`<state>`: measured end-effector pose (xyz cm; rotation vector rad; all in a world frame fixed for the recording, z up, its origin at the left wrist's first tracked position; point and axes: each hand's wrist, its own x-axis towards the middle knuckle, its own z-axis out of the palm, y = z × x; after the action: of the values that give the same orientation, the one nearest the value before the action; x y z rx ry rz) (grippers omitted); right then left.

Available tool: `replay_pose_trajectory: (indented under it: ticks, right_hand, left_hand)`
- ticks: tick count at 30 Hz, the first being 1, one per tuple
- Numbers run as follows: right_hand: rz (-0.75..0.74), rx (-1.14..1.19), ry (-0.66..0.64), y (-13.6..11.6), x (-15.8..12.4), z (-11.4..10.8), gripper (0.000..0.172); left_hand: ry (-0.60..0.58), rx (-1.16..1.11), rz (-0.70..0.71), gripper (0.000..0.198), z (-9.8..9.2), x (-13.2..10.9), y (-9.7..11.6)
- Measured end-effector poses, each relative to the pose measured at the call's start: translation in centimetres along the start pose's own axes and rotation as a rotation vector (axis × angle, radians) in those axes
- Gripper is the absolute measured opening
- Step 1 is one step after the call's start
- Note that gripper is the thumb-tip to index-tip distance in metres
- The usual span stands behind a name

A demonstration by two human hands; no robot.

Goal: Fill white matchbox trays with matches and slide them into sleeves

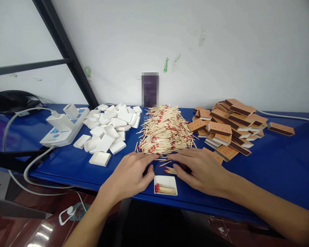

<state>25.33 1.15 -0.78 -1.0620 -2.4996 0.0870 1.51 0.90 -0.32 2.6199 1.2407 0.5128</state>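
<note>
My left hand (134, 171) lies with its fingers stretched out and thumb apart, its index fingertip at loose matches by the front of a big heap of red-tipped matches (167, 130). Opposite it, my right hand (198, 168) has its index finger extended to the same loose matches, thumb apart. A few matches (170, 170) lie by the right thumb, their far ends partly hidden by it. Between the hands, near the table edge, sits an open white matchbox tray (166, 178) with several matches along its near side. My other fingertips are partly hidden against the heap.
White empty trays (105, 137) are piled at left, beside a power strip (64, 127) with plugs and cables. Orange-brown matchbox sleeves (229, 123) are heaped at right. A blurred dark upright object (150, 90) leans on the wall. The blue table (280, 161) has a near edge.
</note>
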Motion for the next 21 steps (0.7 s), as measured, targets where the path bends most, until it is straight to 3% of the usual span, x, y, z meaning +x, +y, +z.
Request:
replay_pose_trajectory:
  ticks: [21]
  right_hand:
    - [0.05,-0.002,-0.085,0.02,0.11,-0.08,0.028]
  left_hand:
    - [-0.065,0.029,0.002,0.035,-0.09,0.03,0.03]
